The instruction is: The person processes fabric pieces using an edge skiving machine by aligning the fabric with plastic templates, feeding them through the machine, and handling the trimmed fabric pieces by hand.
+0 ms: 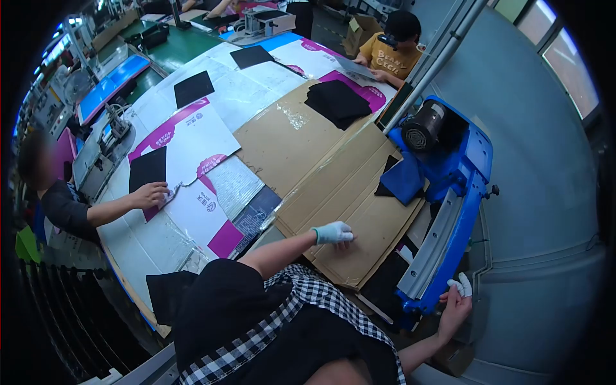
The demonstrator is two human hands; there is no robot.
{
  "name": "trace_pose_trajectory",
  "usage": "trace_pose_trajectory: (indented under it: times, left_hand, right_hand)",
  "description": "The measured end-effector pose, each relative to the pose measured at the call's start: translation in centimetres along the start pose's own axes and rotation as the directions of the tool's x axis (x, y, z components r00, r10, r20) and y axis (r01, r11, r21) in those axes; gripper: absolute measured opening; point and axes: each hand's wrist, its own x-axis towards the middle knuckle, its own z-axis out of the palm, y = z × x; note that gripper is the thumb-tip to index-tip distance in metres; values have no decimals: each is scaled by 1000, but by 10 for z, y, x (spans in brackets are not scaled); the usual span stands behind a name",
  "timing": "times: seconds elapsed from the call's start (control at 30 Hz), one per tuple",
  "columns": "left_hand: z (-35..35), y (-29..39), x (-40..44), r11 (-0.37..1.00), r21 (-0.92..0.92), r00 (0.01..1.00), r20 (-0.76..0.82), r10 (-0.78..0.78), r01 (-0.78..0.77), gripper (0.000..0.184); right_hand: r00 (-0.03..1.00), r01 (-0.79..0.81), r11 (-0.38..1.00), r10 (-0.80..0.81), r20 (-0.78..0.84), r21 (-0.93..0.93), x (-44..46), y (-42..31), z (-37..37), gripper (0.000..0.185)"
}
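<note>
Brown cardboard (333, 199) lies between printed sheets (196, 138) and a blue machine (477, 154).

Toward the white worktop's (224, 74) far edge: two single black sheets (194, 89), one black stack (340, 104); right edge: one blue machine (475, 151).

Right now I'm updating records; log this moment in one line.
Left hand: gloved, over cardboard | right hand: beside blue machine, nothing visibly held

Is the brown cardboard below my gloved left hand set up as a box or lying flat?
Lying flat. The brown cardboard shows long straight crease lines across its surface, and no sides stand up.
</note>
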Motion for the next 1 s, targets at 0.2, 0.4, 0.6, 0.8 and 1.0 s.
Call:
trace_pose_trajectory:
  times: [0.2, 0.4, 0.6, 0.8, 1.0]
  left_hand:
    - [41, -25, -3, 980, -155, 992, -2, -123, 121, 45]
    - [63, -55, 1, 974, -156, 986, -1, -166, 164, 49]
    - [67, -49, -4, 979, -129, 986, -37, -164, 158, 51]
    - [63, -49, 7, 983, -34, 983, -25, -184, 183, 51]
    - [58, -49, 9, 969, -40, 969, 62, -239, 242, 49]
  right_hand:
    - [992, -120, 978, 110, -66, -173, -3, -14, 6, 31]
    - [991, -130, 968, 119, -63, -217, -4, -20, 8, 33]
    - [995, -92, 974, 84, -48, -205, -5, -17, 6, 33]
    - [998, -37, 982, 28, -52, -186, -7, -16, 6, 31]
    - [998, -36, 976, 23, -63, -214, -7, -16, 7, 32]
